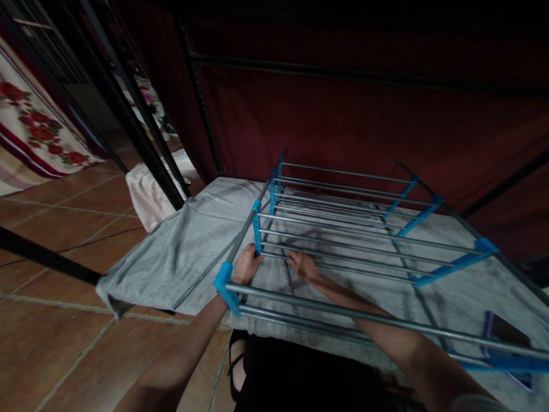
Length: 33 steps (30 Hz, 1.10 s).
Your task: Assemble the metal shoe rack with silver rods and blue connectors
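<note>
A rack of grey metal tubes (369,233) joined by blue plastic brackets lies on its side on a grey cloth (206,223). My left hand (247,264) is closed at the lower end of a blue bracket (257,232) on the rack's left side. Just to its right, my right hand (302,265) pinches the left part of a thin metal rod (274,255) that meets this bracket. Both forearms reach in past the nearest tube (326,309). The left fingertips are partly hidden behind the bracket.
A phone (508,332) lies on the cloth at the right, partly under the rack. Dark red fabric (364,120) hangs behind. Black metal posts (146,131) stand at the left, beside a striped cloth (150,194) and a flowered blanket (38,126). Brown tiles (64,332) cover the floor.
</note>
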Each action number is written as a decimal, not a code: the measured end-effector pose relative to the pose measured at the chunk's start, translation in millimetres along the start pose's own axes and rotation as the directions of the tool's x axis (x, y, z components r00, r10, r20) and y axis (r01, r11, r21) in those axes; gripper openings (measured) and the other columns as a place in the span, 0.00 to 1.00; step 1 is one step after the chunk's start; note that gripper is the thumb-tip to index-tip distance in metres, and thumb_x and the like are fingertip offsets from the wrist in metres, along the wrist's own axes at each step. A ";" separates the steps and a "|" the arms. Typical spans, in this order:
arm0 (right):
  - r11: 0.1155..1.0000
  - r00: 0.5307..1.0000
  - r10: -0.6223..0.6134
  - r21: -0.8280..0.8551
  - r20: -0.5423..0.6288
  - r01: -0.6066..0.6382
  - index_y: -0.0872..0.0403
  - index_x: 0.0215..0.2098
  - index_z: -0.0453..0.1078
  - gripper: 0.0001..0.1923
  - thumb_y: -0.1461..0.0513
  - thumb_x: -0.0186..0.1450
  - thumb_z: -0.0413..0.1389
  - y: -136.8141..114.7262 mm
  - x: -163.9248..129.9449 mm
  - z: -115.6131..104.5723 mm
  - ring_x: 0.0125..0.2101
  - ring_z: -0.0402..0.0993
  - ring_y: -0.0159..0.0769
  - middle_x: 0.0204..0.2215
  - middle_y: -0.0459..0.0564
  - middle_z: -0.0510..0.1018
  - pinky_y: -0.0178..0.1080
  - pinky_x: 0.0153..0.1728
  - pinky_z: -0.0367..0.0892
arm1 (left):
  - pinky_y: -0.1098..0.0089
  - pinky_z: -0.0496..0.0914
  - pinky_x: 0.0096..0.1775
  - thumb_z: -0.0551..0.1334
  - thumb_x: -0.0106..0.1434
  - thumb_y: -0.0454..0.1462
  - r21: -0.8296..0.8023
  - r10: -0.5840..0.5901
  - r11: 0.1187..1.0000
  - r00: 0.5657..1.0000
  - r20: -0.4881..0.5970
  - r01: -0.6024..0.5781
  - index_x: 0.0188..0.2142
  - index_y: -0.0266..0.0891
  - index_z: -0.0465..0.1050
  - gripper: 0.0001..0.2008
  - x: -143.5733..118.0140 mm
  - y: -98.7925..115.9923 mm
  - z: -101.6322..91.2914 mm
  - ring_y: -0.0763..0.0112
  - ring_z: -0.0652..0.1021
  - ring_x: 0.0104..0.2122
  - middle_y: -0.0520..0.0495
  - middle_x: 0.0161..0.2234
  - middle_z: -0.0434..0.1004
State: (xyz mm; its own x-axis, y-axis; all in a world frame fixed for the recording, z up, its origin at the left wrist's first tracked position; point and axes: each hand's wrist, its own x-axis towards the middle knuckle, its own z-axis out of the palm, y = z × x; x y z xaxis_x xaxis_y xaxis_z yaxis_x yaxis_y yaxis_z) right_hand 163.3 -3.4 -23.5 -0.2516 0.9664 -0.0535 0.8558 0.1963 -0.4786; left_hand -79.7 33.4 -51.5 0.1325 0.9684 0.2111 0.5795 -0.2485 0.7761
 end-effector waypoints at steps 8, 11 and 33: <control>0.999 1.000 0.000 0.054 -0.001 0.000 0.52 0.52 0.75 0.16 0.60 0.70 0.51 1.1 -2.6 0.7 0.48 0.76 0.42 0.45 0.52 0.82 0.38 0.47 0.65 | 0.63 0.70 0.43 0.65 0.57 0.32 -0.155 -0.045 0.987 0.999 -0.025 0.040 0.37 0.40 0.75 0.07 -2.8 -10.5 7.9 0.64 0.73 0.37 0.46 0.37 0.73; 0.998 1.000 0.009 0.068 0.006 -0.010 0.51 0.53 0.74 0.16 0.60 0.70 0.51 1.4 -1.6 0.5 0.49 0.76 0.42 0.47 0.51 0.82 0.38 0.47 0.65 | 0.64 0.70 0.42 0.67 0.56 0.35 -0.232 -0.051 0.971 0.999 0.015 0.053 0.37 0.39 0.76 0.08 -1.8 -14.6 6.3 0.65 0.73 0.36 0.48 0.36 0.73; 0.992 0.999 0.030 0.120 0.044 -0.035 0.54 0.54 0.75 0.17 0.60 0.70 0.52 1.4 -1.2 -3.8 0.45 0.76 0.42 0.45 0.53 0.82 0.36 0.44 0.63 | 0.62 0.71 0.44 0.72 0.49 0.42 -0.376 -0.100 0.898 0.938 0.332 0.228 0.36 0.38 0.78 0.16 17.1 -5.7 -13.9 0.63 0.76 0.37 0.47 0.34 0.79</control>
State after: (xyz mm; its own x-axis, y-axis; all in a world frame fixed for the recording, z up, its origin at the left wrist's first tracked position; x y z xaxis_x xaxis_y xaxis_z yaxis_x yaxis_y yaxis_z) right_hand 166.5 -3.7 -20.8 -0.2457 0.9635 -0.1063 0.8036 0.1411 -0.5781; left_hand -91.9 51.1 -44.1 0.3336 0.9396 -0.0766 0.2488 -0.0094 0.9685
